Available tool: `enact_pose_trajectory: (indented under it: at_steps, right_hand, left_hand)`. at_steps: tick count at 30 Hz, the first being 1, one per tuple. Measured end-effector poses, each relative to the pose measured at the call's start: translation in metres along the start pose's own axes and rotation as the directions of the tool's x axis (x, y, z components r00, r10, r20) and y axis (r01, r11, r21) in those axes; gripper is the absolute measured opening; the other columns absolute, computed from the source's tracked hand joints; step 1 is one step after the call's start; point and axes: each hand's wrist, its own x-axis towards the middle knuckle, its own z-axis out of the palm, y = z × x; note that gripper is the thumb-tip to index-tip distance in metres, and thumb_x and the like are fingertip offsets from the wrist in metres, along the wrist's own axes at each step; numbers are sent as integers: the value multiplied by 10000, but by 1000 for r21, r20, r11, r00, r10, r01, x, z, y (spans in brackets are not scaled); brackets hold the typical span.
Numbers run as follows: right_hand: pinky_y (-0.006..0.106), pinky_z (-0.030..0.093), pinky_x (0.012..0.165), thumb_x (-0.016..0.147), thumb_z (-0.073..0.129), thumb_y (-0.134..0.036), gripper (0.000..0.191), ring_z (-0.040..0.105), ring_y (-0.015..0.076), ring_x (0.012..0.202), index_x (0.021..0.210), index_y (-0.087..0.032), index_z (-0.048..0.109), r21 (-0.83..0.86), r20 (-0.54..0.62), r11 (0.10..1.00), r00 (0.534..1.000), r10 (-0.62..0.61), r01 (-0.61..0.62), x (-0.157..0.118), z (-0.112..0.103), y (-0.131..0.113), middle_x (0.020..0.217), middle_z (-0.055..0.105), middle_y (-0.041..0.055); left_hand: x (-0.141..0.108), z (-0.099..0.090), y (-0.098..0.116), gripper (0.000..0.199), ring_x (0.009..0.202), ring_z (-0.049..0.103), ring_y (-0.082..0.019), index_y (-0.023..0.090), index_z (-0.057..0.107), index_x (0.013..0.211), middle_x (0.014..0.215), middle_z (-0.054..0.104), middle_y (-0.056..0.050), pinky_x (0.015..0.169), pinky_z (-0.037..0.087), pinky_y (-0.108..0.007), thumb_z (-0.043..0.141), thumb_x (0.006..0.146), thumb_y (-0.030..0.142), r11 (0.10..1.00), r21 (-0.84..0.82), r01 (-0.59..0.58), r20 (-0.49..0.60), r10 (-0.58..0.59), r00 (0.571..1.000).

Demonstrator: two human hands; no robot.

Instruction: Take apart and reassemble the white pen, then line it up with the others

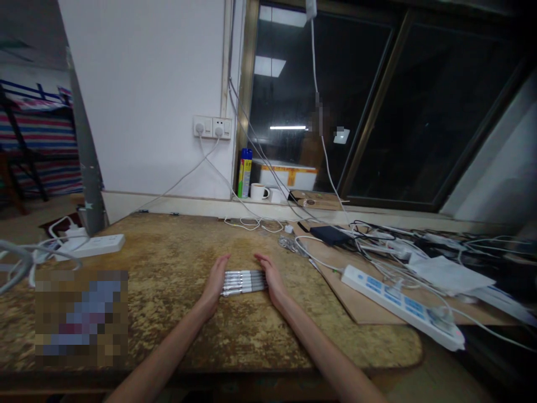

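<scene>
Several silver-grey pens [244, 281] lie side by side in a neat row on a worn, mottled brown table [168, 280]. My left hand [215, 281] stands on its edge against the left ends of the pens, fingers straight and together. My right hand [271, 278] stands the same way against their right ends. The row is squeezed between the two flat palms. Neither hand wraps around a pen.
A white power strip [98, 245] with cables lies at the table's left. A long white power strip [403, 305] rests on a cardboard sheet [356, 291] at the right, among tangled cables and papers [448, 274]. A spray can [245, 173] and mug [259, 192] stand on the window ledge.
</scene>
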Motion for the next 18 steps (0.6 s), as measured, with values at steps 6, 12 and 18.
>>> enact_pose_trajectory:
  at_steps: [6, 12, 18]
  right_hand:
    - [404, 355, 1147, 754, 527, -334, 380, 593, 247, 1246, 1050, -221, 736, 85, 22, 996, 999, 37, -38, 22, 0, 12, 1252, 702, 66]
    - [394, 376, 1139, 795, 485, -341, 399, 611, 237, 1226, 1089, -204, 717, 18, 3, 1000, 1000, -10, 10, 49, 10, 22, 1249, 703, 81]
    - [378, 394, 1121, 824, 435, -305, 404, 628, 224, 1192, 1089, -183, 713, -125, -15, 991, 999, -40, 37, 77, 18, 27, 1222, 713, 95]
  left_hand:
    - [28, 5, -11, 410, 1344, 517, -271, 160, 708, 1158, 1391, 621, -132, 1188, 286, -431, 579, 868, 421, 998, -49, 30, 28, -29, 999]
    - [61, 10, -15, 439, 1330, 534, -279, 156, 697, 1166, 1388, 622, -140, 1178, 304, -452, 527, 876, 440, 1000, -16, 0, 38, 1, 999]
    - [91, 14, -17, 385, 1296, 557, -251, 158, 696, 1115, 1349, 646, -125, 1158, 341, -419, 469, 881, 363, 996, 66, -54, 69, 50, 996]
